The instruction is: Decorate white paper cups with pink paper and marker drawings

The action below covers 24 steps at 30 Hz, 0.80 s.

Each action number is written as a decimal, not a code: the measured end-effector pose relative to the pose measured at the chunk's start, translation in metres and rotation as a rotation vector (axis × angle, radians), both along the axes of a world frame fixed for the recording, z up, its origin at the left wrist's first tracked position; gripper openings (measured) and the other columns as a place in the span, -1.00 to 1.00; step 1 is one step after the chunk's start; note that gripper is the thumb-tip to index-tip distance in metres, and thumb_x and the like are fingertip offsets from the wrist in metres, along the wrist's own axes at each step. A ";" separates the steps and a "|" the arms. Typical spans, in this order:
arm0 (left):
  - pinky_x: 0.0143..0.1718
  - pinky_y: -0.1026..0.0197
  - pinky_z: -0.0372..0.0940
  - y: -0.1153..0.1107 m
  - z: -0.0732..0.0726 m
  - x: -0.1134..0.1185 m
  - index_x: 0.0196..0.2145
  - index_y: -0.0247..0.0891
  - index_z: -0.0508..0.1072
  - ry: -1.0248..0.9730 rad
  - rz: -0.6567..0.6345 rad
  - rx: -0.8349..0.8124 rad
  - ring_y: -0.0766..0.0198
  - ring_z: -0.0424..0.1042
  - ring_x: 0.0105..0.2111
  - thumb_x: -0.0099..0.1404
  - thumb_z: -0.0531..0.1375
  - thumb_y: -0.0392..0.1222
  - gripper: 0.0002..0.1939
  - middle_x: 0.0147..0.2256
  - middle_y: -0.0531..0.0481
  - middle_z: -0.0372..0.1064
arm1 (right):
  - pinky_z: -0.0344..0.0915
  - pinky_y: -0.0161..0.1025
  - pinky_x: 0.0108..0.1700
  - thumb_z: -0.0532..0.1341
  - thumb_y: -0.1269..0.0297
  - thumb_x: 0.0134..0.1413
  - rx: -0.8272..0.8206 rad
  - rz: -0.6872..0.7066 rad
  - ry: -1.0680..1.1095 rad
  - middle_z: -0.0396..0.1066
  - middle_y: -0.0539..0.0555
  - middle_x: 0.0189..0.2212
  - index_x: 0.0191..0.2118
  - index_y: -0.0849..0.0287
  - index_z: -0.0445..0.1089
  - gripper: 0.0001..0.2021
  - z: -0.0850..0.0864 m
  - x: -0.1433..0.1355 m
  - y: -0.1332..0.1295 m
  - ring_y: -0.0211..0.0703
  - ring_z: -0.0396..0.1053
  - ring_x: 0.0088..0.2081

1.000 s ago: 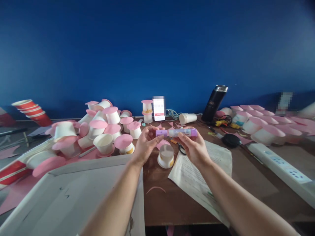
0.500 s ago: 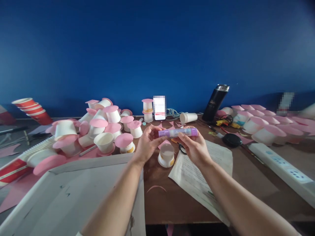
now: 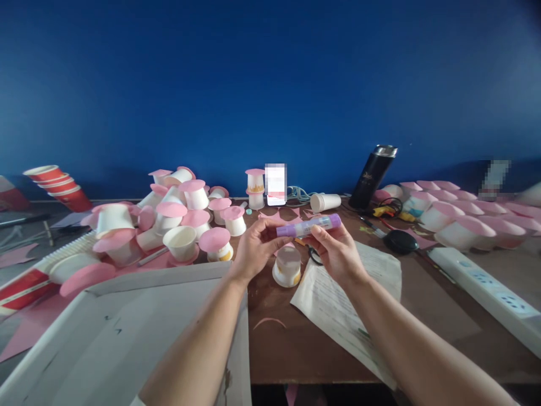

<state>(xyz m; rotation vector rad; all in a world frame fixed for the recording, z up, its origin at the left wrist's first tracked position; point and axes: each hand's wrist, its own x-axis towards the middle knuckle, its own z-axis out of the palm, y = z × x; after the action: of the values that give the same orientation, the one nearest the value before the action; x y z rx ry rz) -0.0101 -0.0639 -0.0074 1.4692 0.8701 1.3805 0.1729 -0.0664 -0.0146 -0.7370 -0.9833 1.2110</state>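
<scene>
A purple glue stick (image 3: 308,226) with a pale label is held level between my two hands above the table. My left hand (image 3: 256,248) pinches its left end between thumb and fingers. Around the right end, my right hand (image 3: 338,247) is closed, its thumb pressed on the label. Just below stands an upside-down white paper cup (image 3: 288,268) with a yellow pattern. Black-handled scissors (image 3: 314,256) lie partly hidden behind my right hand, beside a printed sheet (image 3: 333,301).
Paper cups with pink discs (image 3: 116,221) crowd the left side, near a grey-white box lid (image 3: 169,338). Rows of similar cups (image 3: 462,225) stand at right. A black thermos (image 3: 372,177), a power strip (image 3: 486,285) and a phone (image 3: 276,183) are further around. A pink paper strip (image 3: 270,321) lies in front.
The glue stick has tilted slightly, its right end now higher, and both hands have shifted a little to the right. The whole view has also drifted slightly.
</scene>
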 end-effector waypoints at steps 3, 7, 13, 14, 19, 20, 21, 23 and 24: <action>-0.40 0.20 0.39 -0.001 0.000 0.000 -0.26 -0.22 0.53 0.006 0.004 -0.012 0.20 0.51 -0.37 -0.01 0.48 0.00 -0.59 -0.36 0.00 0.53 | 0.52 -0.22 -0.10 0.52 0.10 -0.15 -0.019 0.033 0.034 0.55 -0.04 -0.26 -0.25 0.05 0.48 -0.66 -0.002 0.001 0.002 -0.22 0.52 -0.25; -0.40 0.17 0.41 -0.002 0.001 0.000 -0.26 -0.22 0.53 0.015 0.013 -0.043 0.22 0.49 -0.44 -0.02 0.49 0.02 -0.58 -0.40 0.02 0.53 | 0.52 -0.25 -0.10 0.51 0.10 -0.13 -0.036 0.059 0.034 0.56 -0.05 -0.25 -0.25 0.04 0.49 -0.68 -0.003 0.003 0.003 -0.23 0.53 -0.24; -0.32 0.12 0.44 -0.002 0.003 0.000 -0.27 -0.24 0.51 -0.035 -0.028 -0.072 0.18 0.52 -0.42 -0.02 0.48 0.06 -0.56 -0.42 0.00 0.53 | 0.52 -0.34 -0.18 0.54 0.16 -0.18 -0.060 0.073 0.127 0.55 -0.08 -0.30 -0.33 0.05 0.47 -0.70 -0.002 0.000 0.004 -0.28 0.52 -0.28; -0.32 0.12 0.44 -0.002 0.002 0.000 -0.28 -0.24 0.51 -0.030 -0.022 -0.059 0.19 0.52 -0.42 -0.01 0.48 0.06 -0.56 -0.42 0.00 0.53 | 0.52 -0.36 -0.21 0.54 0.17 -0.19 -0.070 0.071 0.139 0.55 -0.08 -0.31 -0.34 0.06 0.47 -0.70 -0.002 -0.001 0.004 -0.28 0.52 -0.30; -0.42 0.23 0.35 -0.002 -0.001 -0.002 -0.26 -0.24 0.52 0.116 0.058 0.045 0.28 0.44 -0.49 0.05 0.44 0.07 -0.59 -0.45 0.03 0.49 | 0.48 -0.45 -0.33 0.54 0.18 -0.18 -0.115 0.071 0.170 0.55 -0.08 -0.34 -0.32 0.08 0.48 -0.70 -0.004 -0.003 0.004 -0.33 0.50 -0.35; -0.42 0.25 0.33 -0.002 -0.001 -0.002 -0.26 -0.25 0.52 0.135 0.061 0.058 0.29 0.43 -0.49 0.07 0.44 0.07 -0.60 -0.46 0.04 0.49 | 0.47 -0.46 -0.34 0.55 0.19 -0.18 -0.126 0.083 0.181 0.55 -0.09 -0.35 -0.32 0.08 0.49 -0.70 -0.004 -0.003 0.005 -0.35 0.49 -0.37; -0.42 0.26 0.33 -0.002 -0.001 -0.003 -0.25 -0.25 0.52 0.141 0.059 0.069 0.30 0.42 -0.49 0.09 0.43 0.07 -0.61 -0.46 0.04 0.48 | 0.47 -0.47 -0.34 0.56 0.20 -0.20 -0.138 0.096 0.191 0.55 -0.09 -0.37 -0.33 0.09 0.50 -0.70 -0.004 -0.002 0.005 -0.36 0.48 -0.39; -0.41 0.27 0.32 -0.002 -0.002 -0.003 -0.25 -0.25 0.51 0.136 0.049 0.083 0.31 0.42 -0.48 0.11 0.42 0.06 -0.63 -0.45 0.04 0.48 | 0.47 -0.46 -0.32 0.56 0.20 -0.21 -0.166 0.126 0.186 0.54 -0.10 -0.41 -0.34 0.09 0.51 -0.70 -0.004 0.000 0.005 -0.37 0.48 -0.41; -0.41 0.27 0.32 -0.002 -0.002 -0.003 -0.25 -0.24 0.51 0.133 0.046 0.088 0.32 0.41 -0.48 0.12 0.41 0.05 -0.64 -0.44 0.03 0.48 | 0.48 -0.44 -0.29 0.56 0.19 -0.20 -0.180 0.143 0.170 0.55 -0.09 -0.42 -0.34 0.09 0.51 -0.70 -0.004 0.001 0.005 -0.35 0.49 -0.41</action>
<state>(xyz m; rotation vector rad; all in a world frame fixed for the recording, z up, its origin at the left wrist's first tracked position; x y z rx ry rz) -0.0131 -0.0658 -0.0095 1.6328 0.9420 1.3815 0.1736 -0.0610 -0.0189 -0.6997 -0.8043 1.4768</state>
